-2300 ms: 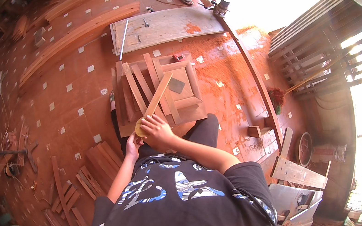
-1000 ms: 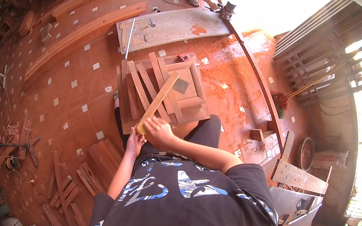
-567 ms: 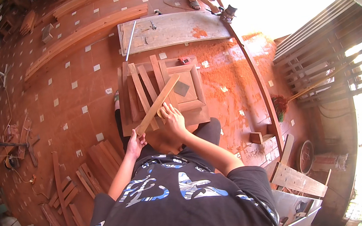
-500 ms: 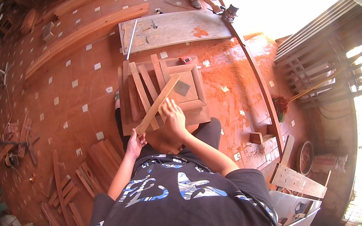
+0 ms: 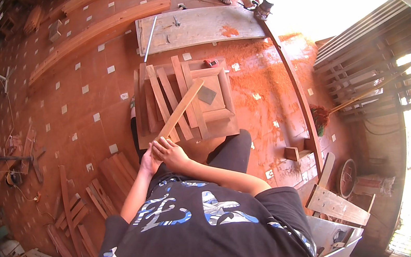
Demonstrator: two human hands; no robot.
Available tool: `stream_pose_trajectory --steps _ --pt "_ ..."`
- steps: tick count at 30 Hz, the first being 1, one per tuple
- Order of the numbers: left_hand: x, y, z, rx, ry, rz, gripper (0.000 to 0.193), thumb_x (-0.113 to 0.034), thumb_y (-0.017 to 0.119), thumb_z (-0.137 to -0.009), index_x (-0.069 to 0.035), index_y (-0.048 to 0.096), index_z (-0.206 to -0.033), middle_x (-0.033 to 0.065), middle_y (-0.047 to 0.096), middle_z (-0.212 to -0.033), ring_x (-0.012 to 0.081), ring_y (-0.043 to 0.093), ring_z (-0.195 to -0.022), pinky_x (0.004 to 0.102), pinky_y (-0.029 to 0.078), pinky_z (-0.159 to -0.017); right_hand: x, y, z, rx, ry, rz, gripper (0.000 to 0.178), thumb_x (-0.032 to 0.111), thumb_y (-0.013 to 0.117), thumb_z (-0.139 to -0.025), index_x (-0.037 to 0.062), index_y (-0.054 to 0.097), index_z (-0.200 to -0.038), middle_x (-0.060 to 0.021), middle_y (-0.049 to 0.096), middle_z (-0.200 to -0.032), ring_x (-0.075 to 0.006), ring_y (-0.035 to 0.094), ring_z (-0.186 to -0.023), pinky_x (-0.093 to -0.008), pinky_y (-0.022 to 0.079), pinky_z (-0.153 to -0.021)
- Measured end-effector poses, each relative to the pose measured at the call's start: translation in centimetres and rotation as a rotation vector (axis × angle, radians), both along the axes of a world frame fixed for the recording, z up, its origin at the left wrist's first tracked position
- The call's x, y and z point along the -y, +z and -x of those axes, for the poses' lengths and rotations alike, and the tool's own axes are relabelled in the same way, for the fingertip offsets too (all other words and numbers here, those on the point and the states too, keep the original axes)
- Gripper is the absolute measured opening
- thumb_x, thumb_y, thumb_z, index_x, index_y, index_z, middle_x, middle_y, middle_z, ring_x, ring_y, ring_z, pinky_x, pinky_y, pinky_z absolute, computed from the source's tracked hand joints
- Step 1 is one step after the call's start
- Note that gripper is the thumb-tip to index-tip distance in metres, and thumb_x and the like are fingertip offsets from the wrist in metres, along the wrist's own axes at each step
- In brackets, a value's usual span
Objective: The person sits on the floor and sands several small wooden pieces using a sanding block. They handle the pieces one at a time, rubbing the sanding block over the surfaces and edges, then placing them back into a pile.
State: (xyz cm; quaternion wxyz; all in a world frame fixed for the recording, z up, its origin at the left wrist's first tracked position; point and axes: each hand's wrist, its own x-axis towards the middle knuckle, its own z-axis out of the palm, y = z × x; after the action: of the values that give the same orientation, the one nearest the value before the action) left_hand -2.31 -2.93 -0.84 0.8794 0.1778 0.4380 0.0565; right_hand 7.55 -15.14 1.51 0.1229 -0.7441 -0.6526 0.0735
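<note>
Both hands at the near end of one pale wooden strip (image 5: 181,108), which slants away to the right over a framed wooden panel (image 5: 218,114) in front of the knees. Left hand (image 5: 149,161): closed round the strip's end. Right hand (image 5: 170,154): fingers laid over that same end, against the left hand; palm hidden, so whether it grips anything I can't tell.

Progress, as I judge it: one strip being worked, not finished with. Several loose strips (image 5: 157,93) lie lengthwise on the panel's left half, none visibly joined; which are done and which remain, the view doesn't settle. Dark diamond-shaped patch (image 5: 206,95) near the strip's far end, small red-and-black object (image 5: 211,63) by the panel's far edge; perhaps a tape measure, too small to be sure.
</note>
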Motion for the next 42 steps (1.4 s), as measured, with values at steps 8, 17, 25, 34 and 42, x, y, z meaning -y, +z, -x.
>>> stream_pose_trajectory --steps 8,17,25,34,42 --pt "-1.4 -2.8 1.4 0.271 -0.108 0.058 0.038 -0.043 0.049 -0.108 -0.012 0.060 -0.127 0.0035 0.056 -0.083 0.0117 0.044 -0.064 0.0324 0.045 -0.070 -0.5 1.0 -10.0 0.104 -0.258 -0.103 0.053 0.015 0.063 -0.085 0.0124 0.063 -0.138 -0.0053 0.057 -0.150 -0.0277 0.049 -0.143 -0.0440 0.039 -0.118" --pt "-1.4 -2.4 1.8 0.301 -0.060 0.097 0.040 -0.049 0.051 -0.107 -0.011 0.063 -0.115 0.0010 0.056 -0.082 0.0118 0.044 -0.064 0.0324 0.044 -0.072 -0.7 3.5 -3.1 0.140 -0.141 0.122 0.070 0.023 0.063 -0.087 -0.0010 0.046 -0.151 -0.0164 0.045 -0.159 -0.0409 0.044 -0.144 -0.0476 0.038 -0.117" --pt "-0.8 -2.7 1.1 0.226 -0.074 0.059 0.035 -0.042 0.056 -0.101 -0.013 0.062 -0.120 0.0027 0.058 -0.083 0.0136 0.047 -0.066 0.0334 0.045 -0.067 1.7 0.6 -7.6 0.049 -0.244 -0.225 0.061 0.011 0.067 -0.080 0.0136 0.058 -0.140 -0.0090 0.058 -0.147 -0.0325 0.055 -0.136 -0.0436 0.048 -0.109" --pt "-1.2 -2.7 1.5 0.239 -0.075 0.044 0.036 -0.043 0.053 -0.104 -0.012 0.061 -0.120 0.0028 0.053 -0.080 0.0114 0.040 -0.061 0.0314 0.044 -0.069 2.8 1.5 -14.6 -0.129 -0.633 -0.310 0.053 -0.003 0.056 -0.086 0.0080 0.062 -0.138 -0.0131 0.065 -0.139 -0.0317 0.065 -0.123 -0.0410 0.054 -0.098" --pt "-1.3 -2.7 1.5 0.176 -0.047 0.039 0.040 -0.045 0.051 -0.105 -0.009 0.062 -0.119 0.0046 0.055 -0.087 0.0140 0.046 -0.072 0.0349 0.046 -0.074 0.1 3.4 -7.5 -0.258 -0.160 -0.354 0.054 0.005 0.063 -0.080 0.0096 0.064 -0.133 -0.0101 0.058 -0.144 -0.0357 0.051 -0.136 -0.0492 0.046 -0.109"
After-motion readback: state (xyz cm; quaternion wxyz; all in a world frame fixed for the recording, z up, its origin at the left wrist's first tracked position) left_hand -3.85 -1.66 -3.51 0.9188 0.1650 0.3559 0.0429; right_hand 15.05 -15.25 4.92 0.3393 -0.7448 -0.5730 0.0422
